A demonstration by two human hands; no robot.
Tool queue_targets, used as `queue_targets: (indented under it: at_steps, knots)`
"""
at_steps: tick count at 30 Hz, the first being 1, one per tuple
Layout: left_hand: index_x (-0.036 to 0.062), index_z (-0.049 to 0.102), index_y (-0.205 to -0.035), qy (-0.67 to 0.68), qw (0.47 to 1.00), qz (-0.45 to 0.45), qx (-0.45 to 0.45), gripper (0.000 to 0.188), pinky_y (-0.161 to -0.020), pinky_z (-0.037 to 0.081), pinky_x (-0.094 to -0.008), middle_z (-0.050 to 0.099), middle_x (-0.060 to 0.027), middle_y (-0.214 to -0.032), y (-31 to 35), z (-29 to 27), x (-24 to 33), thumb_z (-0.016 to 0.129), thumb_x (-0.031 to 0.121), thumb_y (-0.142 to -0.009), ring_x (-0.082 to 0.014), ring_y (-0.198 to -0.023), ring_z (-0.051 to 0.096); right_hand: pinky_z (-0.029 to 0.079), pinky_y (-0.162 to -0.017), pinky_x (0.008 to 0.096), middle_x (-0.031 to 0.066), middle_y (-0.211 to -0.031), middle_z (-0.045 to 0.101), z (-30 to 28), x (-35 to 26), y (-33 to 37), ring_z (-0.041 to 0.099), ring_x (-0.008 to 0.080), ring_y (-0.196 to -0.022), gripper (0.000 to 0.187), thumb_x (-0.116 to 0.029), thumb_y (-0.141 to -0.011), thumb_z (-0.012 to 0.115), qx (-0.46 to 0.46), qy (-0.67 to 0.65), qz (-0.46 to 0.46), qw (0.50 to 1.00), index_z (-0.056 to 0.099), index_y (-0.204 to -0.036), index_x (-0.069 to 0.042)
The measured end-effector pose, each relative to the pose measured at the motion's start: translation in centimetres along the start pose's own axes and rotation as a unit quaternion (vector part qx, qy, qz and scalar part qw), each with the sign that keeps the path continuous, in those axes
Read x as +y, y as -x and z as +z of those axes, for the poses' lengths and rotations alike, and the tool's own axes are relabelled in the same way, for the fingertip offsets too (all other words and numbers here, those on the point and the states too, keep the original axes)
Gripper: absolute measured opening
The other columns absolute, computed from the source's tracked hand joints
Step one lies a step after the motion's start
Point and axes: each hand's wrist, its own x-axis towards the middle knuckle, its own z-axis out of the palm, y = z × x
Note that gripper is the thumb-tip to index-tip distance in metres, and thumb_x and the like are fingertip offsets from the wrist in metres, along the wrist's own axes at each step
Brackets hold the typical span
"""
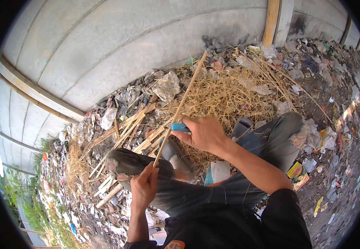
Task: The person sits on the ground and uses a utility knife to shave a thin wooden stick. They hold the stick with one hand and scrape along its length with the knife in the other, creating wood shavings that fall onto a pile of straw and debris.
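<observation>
A long, thin bamboo strip [190,88] slants across my lap, its far end rising toward the wall. My left hand [143,186] is closed around its near end, just in front of my knee. Farther up the strip, my right hand [205,132] grips a tool with a blue handle [180,127] that lies against the bamboo. The tool's blade or working part is hidden, so its exact kind does not show. Beyond my right hand spreads a heap of pale, curly bamboo shavings [229,93].
Split bamboo pieces [128,130] lie in a loose pile to the left, with a thicker bamboo pole [109,196] nearer me. A rough stone [166,86] sits before the grey wall [117,45]. A wooden post [270,23] stands against it. Litter covers the ground.
</observation>
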Motion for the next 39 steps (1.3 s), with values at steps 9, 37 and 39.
queue_targets:
  at_steps: [9, 37, 39]
  knots:
    - [0.0024, 0.075, -0.123, -0.033, 0.999, 0.012, -0.009, 0.026, -0.054, 0.050, -0.0376, 0.066, -0.0212, -0.067, -0.9, 0.4, 0.3, 0.073, 0.010, -0.098, -0.0336, -0.056, 0.069, 0.053, -0.052, 0.0491, 0.0153, -0.058, 0.064, -0.9, 0.6, -0.3, 0.068, 0.0374, -0.055, 0.061, -0.058, -0.107, 0.051, -0.013, 0.016, 0.004, 1.000, 0.068, -0.088, -0.002]
    - [0.0024, 0.075, -0.122, 0.008, 0.997, -0.016, -0.077, 0.023, -0.050, 0.042, -0.0308, 0.057, -0.0083, -0.059, 2.5, -2.1, -3.7, 0.069, 0.009, -0.101, -0.0105, -0.050, 0.055, 0.037, -0.054, 0.0387, 0.0051, -0.063, 0.048, -7.3, 5.7, -3.1, 0.044, 0.0162, -0.053, 0.051, -0.046, -0.115, 0.046, 0.055, -0.093, 0.145, 0.984, 0.069, -0.104, -0.001]
    - [0.0023, 0.075, -0.123, -0.003, 0.997, -0.002, -0.077, 0.023, -0.050, 0.042, -0.0311, 0.058, -0.0084, -0.059, 2.5, -2.0, -3.8, 0.069, 0.009, -0.101, -0.0104, -0.050, 0.055, 0.036, -0.053, 0.0402, 0.0073, -0.061, 0.049, -7.9, 5.8, -3.2, 0.045, 0.0192, -0.052, 0.052, -0.046, -0.114, 0.047, 0.057, -0.068, 0.183, 0.979, 0.071, -0.107, 0.000]
